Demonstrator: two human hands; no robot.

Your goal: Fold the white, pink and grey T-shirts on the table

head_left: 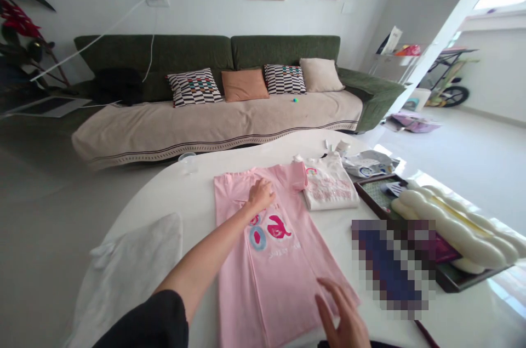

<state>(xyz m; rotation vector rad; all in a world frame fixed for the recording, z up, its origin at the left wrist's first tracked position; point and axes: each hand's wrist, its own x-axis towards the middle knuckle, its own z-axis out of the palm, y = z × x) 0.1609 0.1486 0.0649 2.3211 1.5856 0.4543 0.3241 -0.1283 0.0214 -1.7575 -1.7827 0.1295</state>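
Note:
A pink T-shirt (283,277) with a printed front lies spread on the white table, its left side creased lengthwise and a short sleeve out at the upper right. Reaching across it, my left hand (262,194) rests palm down on the upper chest above the print, fingers stretched out. My right hand (345,315) is beside the shirt's lower right corner, thumb and fingers apart with nothing between them. A folded white T-shirt (331,189) sits just right of the pink sleeve.
On the round table (197,194) are a pale grey cloth (143,260), a clear cup (188,163), a plastic packet (370,164), and a dark tray (452,284) holding a puffy cream object (447,222). A blurred-out item (390,268) lies right. Behind stands a green sofa (197,52).

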